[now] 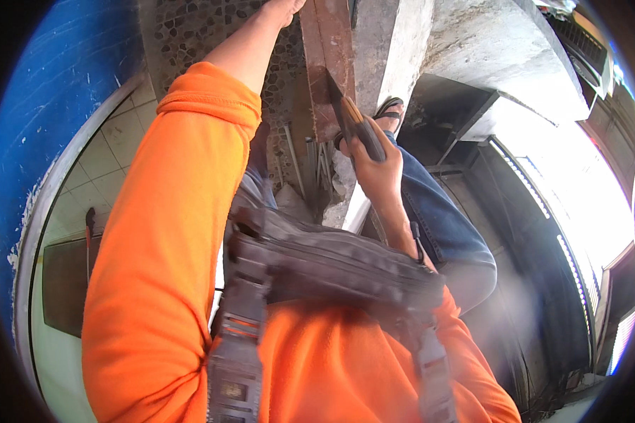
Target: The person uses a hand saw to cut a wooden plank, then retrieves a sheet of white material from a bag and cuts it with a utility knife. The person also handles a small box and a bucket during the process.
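Observation:
My right hand (379, 169) is closed around the black and orange handle of a handsaw (365, 130). The saw's dark blade points away from me and lies against a reddish-brown wooden board (324, 53), close to the board's near end. Reaching far forward, my left hand (283, 10) is at the board's left edge, near the top of the view. The picture's edge cuts it off, so its fingers hardly show. The board lies along a pale concrete ledge (381, 49).
A sandalled foot (390, 109) rests beside the saw. Thin metal rods (319, 166) stand below the board's end. A dark bag (331, 257) hangs across my front. To the left are a blue wall (63, 84) and pebbled floor (190, 28); a pale slab (501, 56) lies right.

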`<state>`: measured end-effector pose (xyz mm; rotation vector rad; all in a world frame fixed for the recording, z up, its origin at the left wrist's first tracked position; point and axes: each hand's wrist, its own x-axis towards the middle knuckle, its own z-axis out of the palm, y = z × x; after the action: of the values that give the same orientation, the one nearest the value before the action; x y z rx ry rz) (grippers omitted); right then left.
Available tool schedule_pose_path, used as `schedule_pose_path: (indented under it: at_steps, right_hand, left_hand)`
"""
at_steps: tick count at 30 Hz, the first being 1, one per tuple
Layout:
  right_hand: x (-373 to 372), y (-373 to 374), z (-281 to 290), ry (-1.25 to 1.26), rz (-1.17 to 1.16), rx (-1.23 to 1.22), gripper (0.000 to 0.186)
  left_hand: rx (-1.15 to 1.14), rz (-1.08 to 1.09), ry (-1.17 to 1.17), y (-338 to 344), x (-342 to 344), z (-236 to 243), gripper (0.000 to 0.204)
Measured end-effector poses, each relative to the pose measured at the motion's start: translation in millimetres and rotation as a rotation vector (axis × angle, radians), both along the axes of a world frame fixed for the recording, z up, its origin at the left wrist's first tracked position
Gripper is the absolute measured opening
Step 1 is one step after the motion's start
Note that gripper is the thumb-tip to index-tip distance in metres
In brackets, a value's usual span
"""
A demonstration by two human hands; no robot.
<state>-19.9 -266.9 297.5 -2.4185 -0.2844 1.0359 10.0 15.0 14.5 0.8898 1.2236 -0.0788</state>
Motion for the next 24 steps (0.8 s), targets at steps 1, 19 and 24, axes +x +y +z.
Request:
schedule_pose_path:
  at_steps: [1,19,24]
  right_hand:
    - [3.6,9.8,-2.7,-0.024,0.053,-0.019,0.041]
    - [-19.5,-34.6,23.3,-0.051,0.084,0.007,0.049]
    - [-42.2,-98.3,75.7,-0.055,0.108,0.055,0.053]
  left_hand:
    - [0.004,0.024,-0.015,0.9,-8.0,-18.7,0.095]
    - [0.012,0.012,-0.008,-6.3,-0.3,-4.2,0.080]
    - [0.050,-0.021,-0.107,11.5,-10.9,-6.0,0.071]
